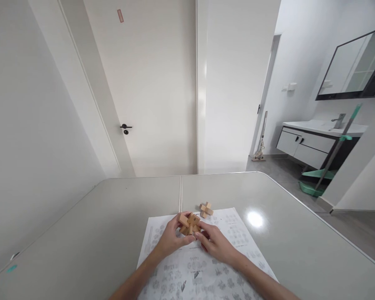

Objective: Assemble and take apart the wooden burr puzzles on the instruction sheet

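Note:
A wooden burr puzzle made of crossed light-brown bars sits between both hands, just above a printed instruction sheet covered in small diagrams. My left hand grips the puzzle from the left with thumb and fingers pinched on its bars. My right hand holds it from the right, fingertips pressed to its lower side. A second, smaller wooden cross puzzle lies on the sheet's far edge, just beyond the hands and untouched.
The grey table has a seam down its middle and rounded far corners. Behind it stand a white door with a black handle, a bathroom vanity and a green broom with dustpan on the floor at right.

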`<state>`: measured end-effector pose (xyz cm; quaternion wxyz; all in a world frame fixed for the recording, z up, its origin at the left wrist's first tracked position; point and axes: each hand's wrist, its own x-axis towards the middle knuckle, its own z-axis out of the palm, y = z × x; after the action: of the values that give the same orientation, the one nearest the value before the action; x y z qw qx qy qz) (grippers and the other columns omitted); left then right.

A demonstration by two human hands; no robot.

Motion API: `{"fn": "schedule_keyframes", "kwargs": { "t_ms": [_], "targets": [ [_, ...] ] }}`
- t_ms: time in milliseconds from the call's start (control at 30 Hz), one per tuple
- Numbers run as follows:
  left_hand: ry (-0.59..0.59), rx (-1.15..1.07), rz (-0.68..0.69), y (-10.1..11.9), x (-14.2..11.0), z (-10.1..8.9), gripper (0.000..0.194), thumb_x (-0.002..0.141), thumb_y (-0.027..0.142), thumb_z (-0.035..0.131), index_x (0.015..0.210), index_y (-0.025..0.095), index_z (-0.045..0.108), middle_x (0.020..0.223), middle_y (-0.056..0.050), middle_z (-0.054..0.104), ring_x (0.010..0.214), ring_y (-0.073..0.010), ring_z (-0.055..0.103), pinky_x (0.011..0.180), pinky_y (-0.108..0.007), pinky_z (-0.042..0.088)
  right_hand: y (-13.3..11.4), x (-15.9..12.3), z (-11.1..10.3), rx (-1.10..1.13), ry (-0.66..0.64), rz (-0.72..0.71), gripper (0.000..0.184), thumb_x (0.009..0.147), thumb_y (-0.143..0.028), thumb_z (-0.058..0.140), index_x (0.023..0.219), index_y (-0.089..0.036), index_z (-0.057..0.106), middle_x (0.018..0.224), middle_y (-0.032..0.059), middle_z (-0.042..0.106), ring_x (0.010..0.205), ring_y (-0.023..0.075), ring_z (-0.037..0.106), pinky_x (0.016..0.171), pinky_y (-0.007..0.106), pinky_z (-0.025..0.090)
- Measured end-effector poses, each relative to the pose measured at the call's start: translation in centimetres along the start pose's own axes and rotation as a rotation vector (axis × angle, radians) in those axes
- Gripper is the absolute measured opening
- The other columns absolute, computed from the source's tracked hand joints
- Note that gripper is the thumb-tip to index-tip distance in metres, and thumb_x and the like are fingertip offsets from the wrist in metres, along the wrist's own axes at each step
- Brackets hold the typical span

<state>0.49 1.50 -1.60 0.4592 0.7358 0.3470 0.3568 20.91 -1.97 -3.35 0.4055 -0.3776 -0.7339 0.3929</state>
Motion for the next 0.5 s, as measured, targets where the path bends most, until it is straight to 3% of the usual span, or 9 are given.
{"fn": "schedule_keyframes", "kwargs": {
  "t_ms": [500],
  "targets": [
    [0.011, 0.004, -0.003, 0.01, 0.04, -0.02, 0.068, 0.074, 0.042, 0.079, 0.133, 0.020, 0.053, 0.127, -0.012, 0.065, 0.116, -0.0294, 0.061, 0.099, -0.039, 0.048, -0.24, -0.05, -0.08, -0.003, -0.009, -0.004, 0.028, 0.102, -0.045, 0.043, 0.093, -0.021, 0.054, 0.066, -0.0032, 0.051, 0.054, 0.0136, 0.046, 0.054, 0.025, 0.033]
  ]
}}
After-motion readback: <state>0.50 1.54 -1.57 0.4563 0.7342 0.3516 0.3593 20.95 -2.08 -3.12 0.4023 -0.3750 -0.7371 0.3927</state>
